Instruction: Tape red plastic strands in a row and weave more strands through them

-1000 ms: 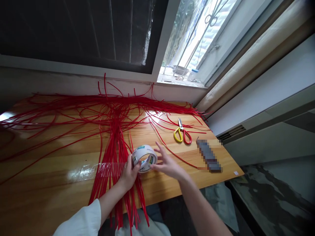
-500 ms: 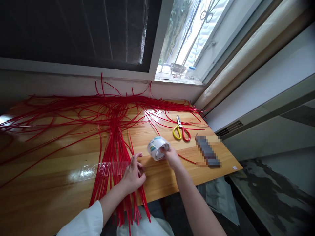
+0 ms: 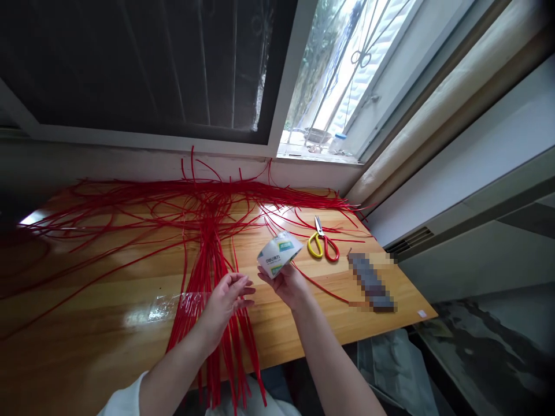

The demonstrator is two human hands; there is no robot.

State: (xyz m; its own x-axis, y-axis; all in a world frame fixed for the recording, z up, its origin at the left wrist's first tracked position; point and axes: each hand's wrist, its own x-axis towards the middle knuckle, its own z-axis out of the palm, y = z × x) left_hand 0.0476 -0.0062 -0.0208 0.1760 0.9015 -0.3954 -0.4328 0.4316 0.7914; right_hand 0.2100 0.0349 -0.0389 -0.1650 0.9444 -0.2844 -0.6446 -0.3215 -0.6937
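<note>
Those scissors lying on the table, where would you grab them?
By the yellow and red handle loops of the scissors, from above on the near side: they lie flat, loops toward the person, blades toward the window. The left hand is open; the right hand holds the tape roll.

We are logging positions.
- Table (image 3: 87,341) running along wall, under window (image 3: 329,86).
- Strips (image 3: 208,260) lying on table: fanning out left and right along far edge, gathering into bundle at centre. Bundle running toward us, overhanging near edge.
- Stretch of tape (image 3: 169,301) lying across bundle, extending left onto table.
- Left hand (image 3: 225,300) hanging over bundle, just right of that stretch.
- Right hand (image 3: 286,283) sitting just right of left hand, holding tape roll (image 3: 280,254) above table.
- Scissors (image 3: 323,245) lying on table right of roll.
- Blurred object (image 3: 372,283) lying right of scissors, nearer us.
</note>
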